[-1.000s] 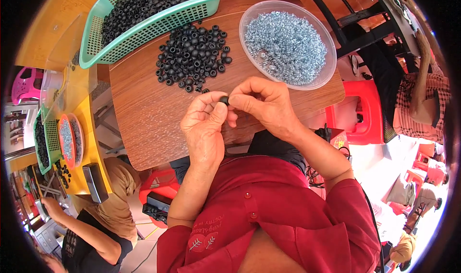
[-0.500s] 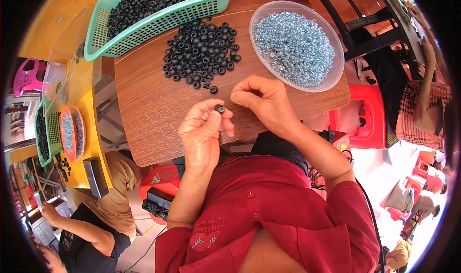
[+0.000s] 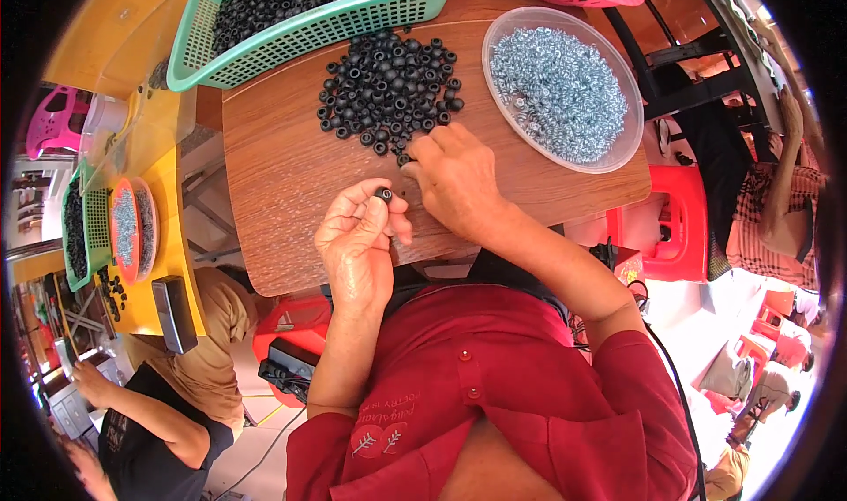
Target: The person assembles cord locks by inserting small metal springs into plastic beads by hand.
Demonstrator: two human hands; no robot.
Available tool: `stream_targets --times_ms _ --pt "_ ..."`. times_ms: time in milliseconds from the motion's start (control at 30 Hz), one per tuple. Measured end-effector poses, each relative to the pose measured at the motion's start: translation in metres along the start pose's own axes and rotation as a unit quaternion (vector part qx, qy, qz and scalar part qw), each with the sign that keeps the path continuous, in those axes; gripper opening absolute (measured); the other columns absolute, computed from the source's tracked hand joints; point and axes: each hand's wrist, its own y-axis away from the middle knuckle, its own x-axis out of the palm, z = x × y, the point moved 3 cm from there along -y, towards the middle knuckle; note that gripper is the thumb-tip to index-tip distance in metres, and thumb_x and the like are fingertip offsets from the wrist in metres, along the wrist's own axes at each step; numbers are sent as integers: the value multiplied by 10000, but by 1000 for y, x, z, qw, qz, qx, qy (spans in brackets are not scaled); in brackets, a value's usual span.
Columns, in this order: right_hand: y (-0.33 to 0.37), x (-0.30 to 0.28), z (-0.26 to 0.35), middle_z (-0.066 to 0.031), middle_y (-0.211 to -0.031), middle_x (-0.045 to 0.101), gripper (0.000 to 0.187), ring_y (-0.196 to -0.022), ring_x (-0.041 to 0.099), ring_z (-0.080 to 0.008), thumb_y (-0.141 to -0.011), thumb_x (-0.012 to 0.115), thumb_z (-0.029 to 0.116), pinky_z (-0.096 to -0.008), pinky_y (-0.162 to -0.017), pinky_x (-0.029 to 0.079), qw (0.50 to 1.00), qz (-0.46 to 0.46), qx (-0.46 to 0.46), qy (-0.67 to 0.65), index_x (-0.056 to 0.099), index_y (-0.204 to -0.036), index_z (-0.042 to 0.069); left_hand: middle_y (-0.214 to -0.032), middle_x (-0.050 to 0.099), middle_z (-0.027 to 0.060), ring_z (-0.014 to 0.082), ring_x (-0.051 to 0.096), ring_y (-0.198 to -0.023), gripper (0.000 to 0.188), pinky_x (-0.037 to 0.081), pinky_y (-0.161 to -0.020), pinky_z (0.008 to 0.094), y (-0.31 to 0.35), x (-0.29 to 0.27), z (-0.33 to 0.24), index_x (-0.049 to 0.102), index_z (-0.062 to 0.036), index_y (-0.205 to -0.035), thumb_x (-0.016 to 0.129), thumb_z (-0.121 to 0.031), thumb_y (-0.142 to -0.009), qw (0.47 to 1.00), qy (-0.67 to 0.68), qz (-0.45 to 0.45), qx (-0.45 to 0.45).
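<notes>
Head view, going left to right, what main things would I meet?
Orange tray, dark box, left hand pinching a black bead, right hand, round clear tub of bluish pieces, checked garment.

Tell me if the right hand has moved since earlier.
Yes: against the tabletop, the right hand moved leftward and forward, to the pile of black pieces.

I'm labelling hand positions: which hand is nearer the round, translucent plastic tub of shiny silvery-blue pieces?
Right. The right hand is left of the tub and nearer the person, apart from it; the left hand, pinching a round black bead, is farther left.
</notes>
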Motion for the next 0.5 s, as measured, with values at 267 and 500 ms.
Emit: stream_targets --times_ms 267,500 --pt "-2 9 7 -78 -713 535 142 -698 531 -279 -665 698 67 -387 -589 446 996 -52 -12 -68 632 -791 68 -862 634 150 186 611 -647 171 488 -543 289 -5 -11 -3 547 43 -1048 540 -46 -902 999 -8 -32 34" --pt "-11 -3 -2 -68 -695 517 166 -690 520 -265 -688 646 32 -372 -577 436 999 -41 -16 -28 652 -846 81 -864 634 157 192 620 -649 167 487 -537 281 -6 -9 -4 545 43 -1046 535 -45 -905 998 -21 -47 33"
